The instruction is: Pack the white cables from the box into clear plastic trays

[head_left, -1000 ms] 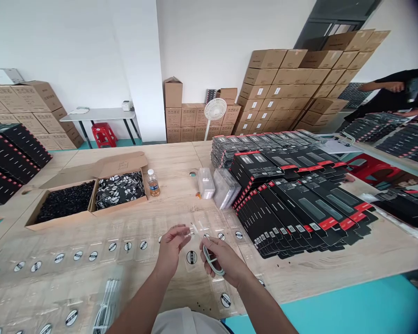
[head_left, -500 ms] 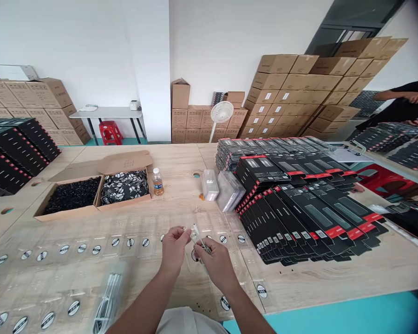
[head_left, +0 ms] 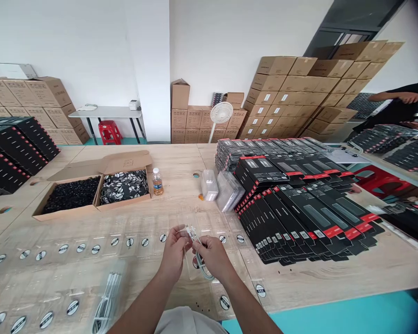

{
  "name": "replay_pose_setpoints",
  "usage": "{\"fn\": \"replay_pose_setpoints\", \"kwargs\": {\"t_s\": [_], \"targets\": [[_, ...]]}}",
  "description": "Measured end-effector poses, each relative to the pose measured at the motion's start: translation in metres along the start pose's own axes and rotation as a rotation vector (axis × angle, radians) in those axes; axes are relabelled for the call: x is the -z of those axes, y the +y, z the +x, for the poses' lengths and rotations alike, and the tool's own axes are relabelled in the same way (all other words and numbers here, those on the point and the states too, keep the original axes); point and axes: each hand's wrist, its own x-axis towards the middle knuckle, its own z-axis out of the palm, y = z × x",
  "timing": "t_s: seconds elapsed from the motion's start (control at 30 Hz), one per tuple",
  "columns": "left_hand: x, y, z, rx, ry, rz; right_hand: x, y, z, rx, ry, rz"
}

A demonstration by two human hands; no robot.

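Fingers of right hand closed round cable, left hand seemingly pinched at tip

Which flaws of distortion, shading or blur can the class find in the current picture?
In the head view, the tall carton stack leans rightward, probably from wide-angle distortion; in the head view, the upper right corner is dark; there too, the cable bundle at lower left looks hazy, and fine details of the white cable in the right hand are indistinct.
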Motion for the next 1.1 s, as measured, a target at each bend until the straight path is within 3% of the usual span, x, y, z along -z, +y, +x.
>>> {"fn": "replay_pose_setpoints", "kwargs": {"t_s": [0.13,0.47,0.67,0.8,0.9,1.1], "targets": [[-0.002,0.001,0.000,0.019,-0.017,0.005,-0.003,-0.001,0.001,-0.042,-0.074,0.104],[-0.005,-0.009,0.004,-0.070,0.123,0.093,-0.011,-0.003,0.003,-0.093,-0.142,0.183],[-0.004,-0.010,0.008,-0.116,0.196,0.030,-0.016,0.000,0.008,0.005,-0.061,-0.114],[-0.004,-0.008,0.010,-0.104,0.241,-0.004,-0.018,-0.005,0.002,0.170,0.085,-0.619],[-0.003,-0.008,0.012,-0.054,0.251,-0.008,-0.023,-0.007,-0.001,0.215,0.161,-0.891],[0.000,0.000,0.013,-0.069,0.208,-0.035,-0.020,-0.007,-0.006,0.284,0.158,-0.843]]}}
